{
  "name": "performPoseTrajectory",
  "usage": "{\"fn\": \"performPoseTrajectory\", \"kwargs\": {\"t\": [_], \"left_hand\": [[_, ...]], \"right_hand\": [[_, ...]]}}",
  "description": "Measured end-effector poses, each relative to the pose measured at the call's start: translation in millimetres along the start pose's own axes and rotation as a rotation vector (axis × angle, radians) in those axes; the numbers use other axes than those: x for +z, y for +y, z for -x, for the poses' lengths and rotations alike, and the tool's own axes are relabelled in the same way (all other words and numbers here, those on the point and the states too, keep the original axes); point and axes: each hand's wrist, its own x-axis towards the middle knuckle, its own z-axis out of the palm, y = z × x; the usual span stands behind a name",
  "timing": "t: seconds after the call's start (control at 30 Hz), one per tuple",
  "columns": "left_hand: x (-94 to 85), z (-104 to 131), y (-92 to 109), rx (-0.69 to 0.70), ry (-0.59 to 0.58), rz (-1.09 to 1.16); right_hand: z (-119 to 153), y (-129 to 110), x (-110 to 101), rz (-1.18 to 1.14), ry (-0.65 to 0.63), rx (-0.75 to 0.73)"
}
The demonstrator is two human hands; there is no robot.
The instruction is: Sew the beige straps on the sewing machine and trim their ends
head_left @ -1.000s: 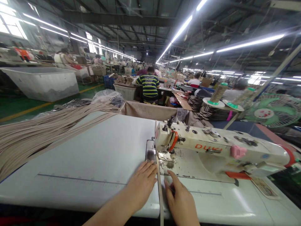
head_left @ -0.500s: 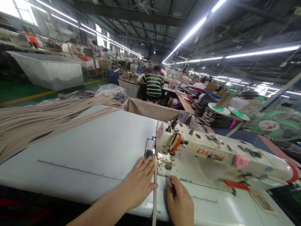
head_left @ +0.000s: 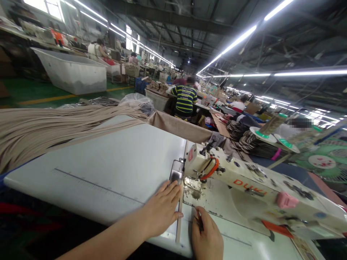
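My left hand (head_left: 164, 207) lies flat on the white table beside the sewing machine (head_left: 230, 180), fingers stretched forward. Its fingertips rest by a metal slide plate (head_left: 176, 172), and its thumb reaches over a narrow beige fabric strip (head_left: 179, 220). The strip runs along the left side of the machine head, and its near end lies at the table's front edge. To the right of the strip, my right hand (head_left: 208, 233) rests on the table with its fingers curled round a small dark tool, mostly hidden in the grip.
Many long beige strips (head_left: 67, 126) are heaped at the table's left. Beyond the table hangs a beige cloth (head_left: 179, 124). Thread cones (head_left: 273, 126) and a green fan (head_left: 322, 160) stand at right. A person in a striped shirt (head_left: 184, 98) sits ahead; a white bin (head_left: 73, 70) stands at left.
The strip has slid forward, away from me: its near end, which hung past the table's front edge, now shows at that edge. Both hands keep nearly the same pose. The view has turned slightly left.
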Motion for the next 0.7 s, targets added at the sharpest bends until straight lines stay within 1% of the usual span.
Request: {"fn": "performPoseTrajectory", "kwargs": {"t": [0.27, 0.47, 0.6, 0.7], "left_hand": [[1.8, 0.9, -1.9, 0.0, -0.03, 0.011], [-0.8, 1.1, -0.5, 0.019, -0.005, -0.015], [-0.7, 1.3, 1.3, 0.038, 0.02, -0.049], [0.2, 0.7, 1.1, 0.033, 0.009, -0.065]], "right_hand": [[0.5, 0.6, -1.0, 0.009, -0.025, 0.018], [-0.1, -0.4, -2.3, 0.025, -0.028, 0.01], [-4.6, -6.8, -4.6, 0.044, 0.044, -0.028], [-7.3, -10.3, -5.1, 0.047, 0.108, -0.063]]}}
